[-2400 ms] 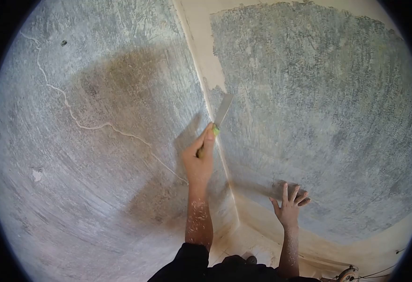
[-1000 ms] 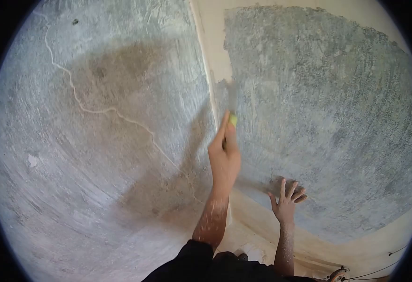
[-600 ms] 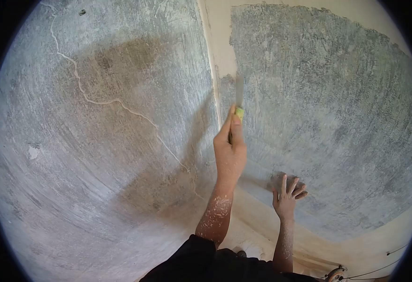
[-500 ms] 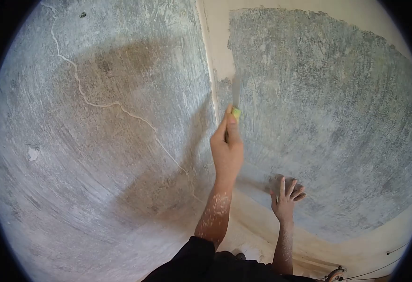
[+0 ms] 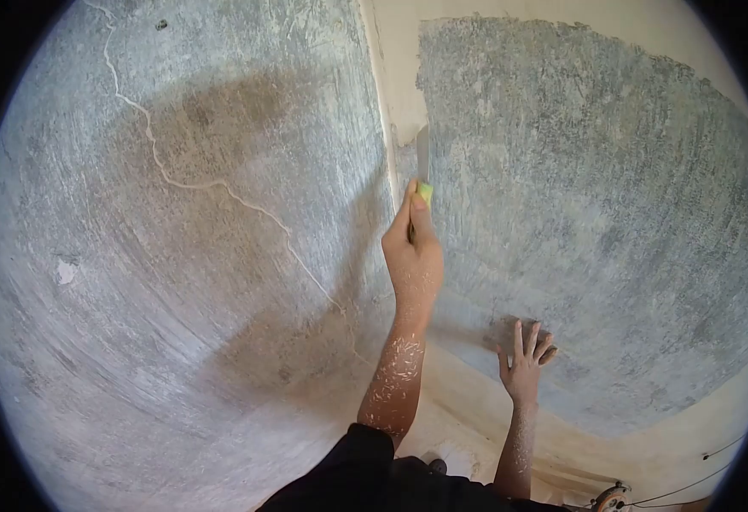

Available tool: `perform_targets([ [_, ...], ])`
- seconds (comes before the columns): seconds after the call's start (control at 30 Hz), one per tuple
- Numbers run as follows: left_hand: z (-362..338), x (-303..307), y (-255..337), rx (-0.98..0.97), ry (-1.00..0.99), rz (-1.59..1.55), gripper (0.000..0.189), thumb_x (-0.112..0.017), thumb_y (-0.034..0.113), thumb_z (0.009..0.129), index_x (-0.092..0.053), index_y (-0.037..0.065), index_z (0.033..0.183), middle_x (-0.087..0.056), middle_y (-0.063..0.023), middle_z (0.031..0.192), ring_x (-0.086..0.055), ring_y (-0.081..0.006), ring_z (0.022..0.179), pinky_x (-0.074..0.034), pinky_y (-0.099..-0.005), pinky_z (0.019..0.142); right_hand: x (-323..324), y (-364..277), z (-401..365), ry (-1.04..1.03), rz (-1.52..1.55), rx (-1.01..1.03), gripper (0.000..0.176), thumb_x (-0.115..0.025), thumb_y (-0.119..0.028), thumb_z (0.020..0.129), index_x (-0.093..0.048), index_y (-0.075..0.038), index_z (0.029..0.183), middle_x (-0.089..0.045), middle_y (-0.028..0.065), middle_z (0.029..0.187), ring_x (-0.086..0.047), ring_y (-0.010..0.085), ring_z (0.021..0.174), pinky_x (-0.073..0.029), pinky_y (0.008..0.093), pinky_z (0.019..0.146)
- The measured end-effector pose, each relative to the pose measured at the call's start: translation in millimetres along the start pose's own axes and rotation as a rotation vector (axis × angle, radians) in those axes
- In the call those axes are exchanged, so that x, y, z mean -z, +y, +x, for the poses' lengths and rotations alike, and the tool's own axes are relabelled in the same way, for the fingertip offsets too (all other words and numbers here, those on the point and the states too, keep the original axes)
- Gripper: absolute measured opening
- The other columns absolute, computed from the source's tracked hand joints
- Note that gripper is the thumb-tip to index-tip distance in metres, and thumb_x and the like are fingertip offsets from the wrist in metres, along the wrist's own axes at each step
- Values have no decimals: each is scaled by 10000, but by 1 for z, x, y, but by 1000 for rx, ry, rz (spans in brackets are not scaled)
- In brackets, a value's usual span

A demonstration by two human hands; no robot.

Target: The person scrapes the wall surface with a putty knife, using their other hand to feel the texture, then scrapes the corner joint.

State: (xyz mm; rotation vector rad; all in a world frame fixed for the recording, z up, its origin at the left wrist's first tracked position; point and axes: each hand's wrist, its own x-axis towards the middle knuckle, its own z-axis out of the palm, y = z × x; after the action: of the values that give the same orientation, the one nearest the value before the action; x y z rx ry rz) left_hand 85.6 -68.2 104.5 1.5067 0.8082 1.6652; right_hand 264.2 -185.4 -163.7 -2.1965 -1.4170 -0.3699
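My left hand [image 5: 413, 247] grips a putty knife by its yellow-green handle [image 5: 425, 193]. The knife's narrow metal blade [image 5: 423, 152] points up against the right wall, close to the corner, at the lower edge of a smooth cream-coloured strip [image 5: 401, 77]. Lower and to the right, my right hand [image 5: 525, 374] rests on the grey-blue mottled wall [image 5: 596, 213] with its fingers spread, holding nothing. Pale flecks cover both forearms.
On the left wall [image 5: 246, 282] a raised, crooked pale line [image 5: 229, 189] runs down toward the corner. A small white patch [image 5: 66, 272] marks its left part. At the bottom right are a round orange-and-dark object [image 5: 611, 497] and thin cables [image 5: 685, 487].
My left hand and the knife have moved slightly up, and the blade sits a little further left at the cream edge. My right hand keeps its place on the wall.
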Motion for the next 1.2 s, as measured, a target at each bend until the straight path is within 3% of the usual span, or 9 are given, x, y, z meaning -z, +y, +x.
perform_targets([
  [0.27, 5, -1, 9, 29, 5, 40, 429, -429, 228, 1067, -485, -20, 1413, -575, -20, 791, -387, -50, 588, -343, -231, 531, 0, 0, 3, 24, -6, 0, 652, -565, -440, 964, -304, -290, 1543, -204, 107, 1624, -140, 482, 1454, -55, 698, 1115],
  [0.5, -25, 7, -34, -172, -34, 189, 411, -502, 194, 1038, -511, -4, 1397, -690, -106, 982, -492, -65, 666, -430, -224, 617, -25, 8, 5, 267, -190, 123, 666, -563, -459, 964, -309, -252, 1543, -163, 162, 1625, 4, 493, 1472, 66, 667, 1123],
  [0.57, -8, 15, -3, 29, -48, 226, 397, -525, 188, 1028, -532, 13, 1385, -703, -136, 1042, -572, -79, 746, -470, -230, 691, -28, 7, 5, 300, -217, 131, 646, -541, -484, 972, -317, -272, 1539, -171, 146, 1626, 57, 476, 1476, 107, 661, 1116],
  [0.67, 9, 30, 18, 0, -74, 273, 381, -536, 201, 1024, -560, 37, 1367, -705, -150, 1081, -614, -95, 814, -485, -246, 728, -29, 5, 7, 319, -207, 135, 645, -531, -498, 975, -322, -264, 1539, -146, 157, 1630, 107, 468, 1473, 155, 650, 1103],
  [0.83, 0, 28, -4, -165, -46, 334, 373, -546, 202, 1015, -578, 47, 1353, -711, -130, 1031, -593, -96, 790, -482, -256, 742, -27, 3, 10, 321, -195, 126, 651, -530, -514, 970, -331, -260, 1536, -106, 160, 1636, 136, 463, 1472, 153, 657, 1100],
  [0.93, 14, 35, 25, 40, -73, 295, 368, -529, 244, 1024, -594, 73, 1343, -705, -131, 1134, -619, -115, 922, -466, -255, 846, -27, 4, 5, 309, -180, 128, 664, -536, -527, 962, -334, -259, 1535, -114, 165, 1634, 140, 467, 1470, 147, 664, 1097],
  [1.03, -2, 35, 4, -222, -53, 439, 370, -532, 174, 1016, -569, 35, 1356, -714, -158, 1056, -658, -137, 871, -505, -265, 805, -27, 2, 0, 285, -153, 119, 679, -544, -537, 953, -334, -255, 1534, -133, 174, 1628, 137, 477, 1467, 138, 674, 1094],
  [1.13, 15, 27, -6, -273, -2, 334, 369, -537, 183, 1014, -574, 45, 1355, -712, -167, 1095, -675, -159, 941, -505, -274, 846, -27, 3, 9, 277, -133, 100, 688, -548, -540, 949, -333, -252, 1535, -148, 181, 1623, 132, 489, 1463, 129, 687, 1089],
  [1.2, 15, 38, 17, -45, -70, 302, 366, -532, 184, 1014, -577, 50, 1352, -673, -191, 1189, -644, -208, 1088, -482, -300, 929, -27, 2, 5, 240, -111, 85, 689, -548, -541, 948, -333, -252, 1535, -156, 185, 1620, 124, 497, 1461, 125, 694, 1085],
])
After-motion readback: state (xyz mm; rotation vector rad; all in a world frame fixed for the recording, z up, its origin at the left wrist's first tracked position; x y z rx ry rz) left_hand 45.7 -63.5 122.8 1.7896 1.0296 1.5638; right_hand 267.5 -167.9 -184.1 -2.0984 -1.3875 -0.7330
